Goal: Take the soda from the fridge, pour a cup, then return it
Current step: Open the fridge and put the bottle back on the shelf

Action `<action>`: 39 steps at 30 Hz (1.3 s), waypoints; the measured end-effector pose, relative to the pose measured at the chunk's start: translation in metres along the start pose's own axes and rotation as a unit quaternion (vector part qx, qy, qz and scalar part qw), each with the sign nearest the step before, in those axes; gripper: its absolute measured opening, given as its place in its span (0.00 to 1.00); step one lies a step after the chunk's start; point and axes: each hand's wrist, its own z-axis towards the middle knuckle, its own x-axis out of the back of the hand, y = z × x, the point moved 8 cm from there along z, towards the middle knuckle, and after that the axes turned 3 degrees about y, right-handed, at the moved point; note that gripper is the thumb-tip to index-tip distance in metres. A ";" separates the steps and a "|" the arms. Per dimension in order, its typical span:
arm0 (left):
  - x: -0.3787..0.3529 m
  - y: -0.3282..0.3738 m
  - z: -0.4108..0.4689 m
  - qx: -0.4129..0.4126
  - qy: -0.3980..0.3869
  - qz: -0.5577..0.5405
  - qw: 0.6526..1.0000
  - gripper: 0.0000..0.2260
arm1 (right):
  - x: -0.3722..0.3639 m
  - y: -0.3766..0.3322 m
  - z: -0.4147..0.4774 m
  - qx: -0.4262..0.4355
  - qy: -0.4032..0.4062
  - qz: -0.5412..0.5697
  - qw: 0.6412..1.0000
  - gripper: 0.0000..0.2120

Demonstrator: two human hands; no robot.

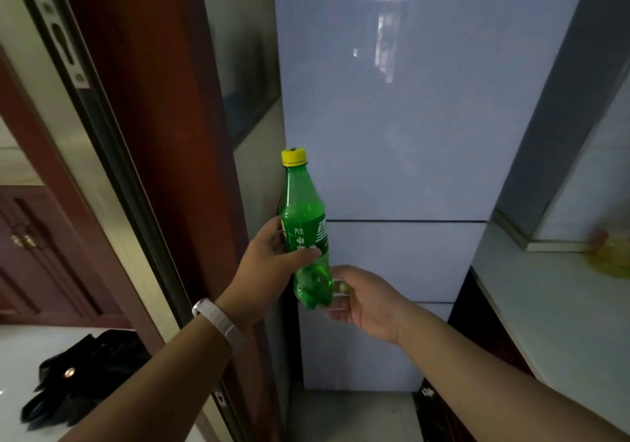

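Blurred, unidentifiable: yellowish object (610, 255) at the counter's (545, 322) right end. Label of the bottle (301, 214) partly under the left hand (269, 260). Fingertips of the right hand (371, 301) hidden behind the bottle. Top of the fridge (409, 117) cut off.

1. The fridge (392, 134) is standing straight ahead, with a door frame (163, 134) running up on its left and a counter (562, 305) lying on its right.
2. The soda bottle (305, 233) is standing upright before the fridge's left edge, held in the left hand (269, 264); the right hand (364, 298) is sitting just right of its base.
3. A bag (75, 383) is lying on a table (20, 356), left of the left forearm.
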 end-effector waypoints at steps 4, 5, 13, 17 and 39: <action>0.008 0.006 0.025 -0.006 0.035 0.004 0.999 0.23 | -0.003 -0.027 0.028 0.007 -0.028 -0.038 0.999 0.12; 0.009 0.008 0.032 -0.008 0.041 0.006 0.999 0.22 | -0.001 -0.037 0.036 0.013 -0.032 -0.054 0.998 0.11; 0.012 0.026 0.084 -0.036 0.104 0.023 0.994 0.25 | 0.011 -0.158 0.127 0.196 0.053 -0.542 0.815 0.21; 0.018 0.030 0.102 -0.038 0.133 0.026 0.990 0.26 | -0.032 -0.200 0.156 0.378 0.023 -0.771 0.512 0.19; 0.041 0.019 0.095 0.010 0.231 0.115 0.966 0.28 | -0.072 -0.183 0.275 0.312 0.080 -0.945 0.060 0.17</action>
